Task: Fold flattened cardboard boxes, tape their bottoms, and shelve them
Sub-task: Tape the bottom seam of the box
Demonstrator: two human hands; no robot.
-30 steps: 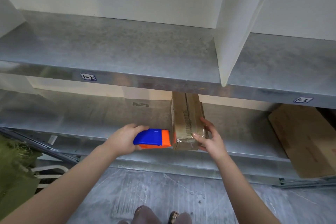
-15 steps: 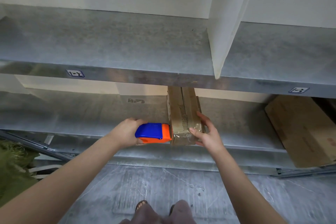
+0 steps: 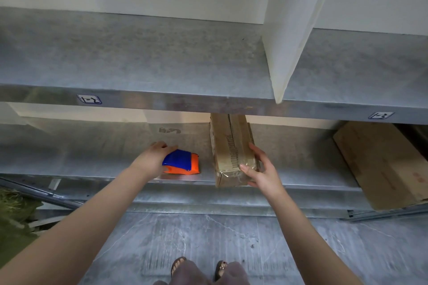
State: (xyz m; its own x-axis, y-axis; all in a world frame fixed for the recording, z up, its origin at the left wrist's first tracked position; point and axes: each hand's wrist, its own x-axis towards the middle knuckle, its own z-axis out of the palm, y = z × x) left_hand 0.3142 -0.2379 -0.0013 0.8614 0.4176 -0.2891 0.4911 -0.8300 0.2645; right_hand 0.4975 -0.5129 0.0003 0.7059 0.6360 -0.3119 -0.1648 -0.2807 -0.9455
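A narrow taped cardboard box [image 3: 231, 148] lies on the lower metal shelf [image 3: 92, 155], its near end at the shelf's front edge and its far end hidden under the upper shelf. My right hand [image 3: 259, 169] grips the box's near right corner, thumb on top. A blue and orange tape dispenser [image 3: 183, 161] rests on the same shelf, a gap to the left of the box. My left hand [image 3: 154, 157] lies over its left end, fingers curled round the top.
The upper metal shelf [image 3: 139, 58] juts out above, split by a white upright divider [image 3: 291, 37]. A larger cardboard box [image 3: 379, 164] sits at the lower shelf's right end. Grey floor and my sandalled feet [image 3: 199, 268] are below; green material [image 3: 14, 215] lies at the left.
The tape dispenser has moved left, away from the box end it was touching, and now rests on the shelf. My right hand stays on the box.
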